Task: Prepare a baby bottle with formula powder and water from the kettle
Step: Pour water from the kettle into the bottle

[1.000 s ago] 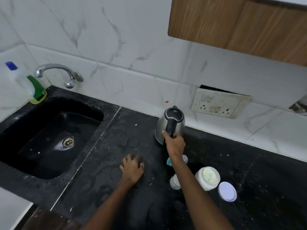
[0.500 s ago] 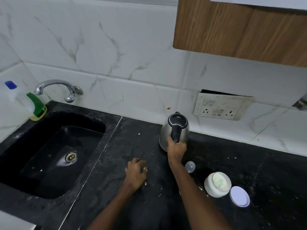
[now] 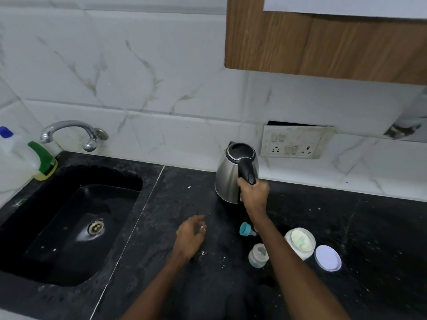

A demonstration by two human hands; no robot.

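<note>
Your right hand point(image 3: 254, 195) is wrapped around the lower end of the black handle of the steel kettle point(image 3: 232, 175), which stands near the back of the black countertop point(image 3: 175, 195), close to the tiled wall; whether its base is touching the stone you cannot tell from this angle. Your left hand point(image 3: 190, 236) holds nothing, its fingers loosely curled and hovering just over the counter to the left of the kettle. Your right forearm crosses directly above the bottle parts and cuts some of them off: the teal bottle collar point(image 3: 245, 229) peeks out on its left edge, partly hidden, and the clear baby bottle point(image 3: 258, 255) stands open just beside the arm, nearer you. On the far side of the arm sits the open white formula jar point(image 3: 300, 242) with pale powder inside, and its round lid point(image 3: 328, 257) lies flat just beside it to the right. Specks of powder dot the stone near your left hand. Further left is the black sink point(image 3: 69, 227), with a chrome tap point(image 3: 69, 132) above it and a soap bottle point(image 3: 25, 158) at the frame's edge, cut off. A switch socket plate point(image 3: 295, 144) sits on the wall behind the kettle, under a wooden cabinet point(image 3: 323, 47).
</note>
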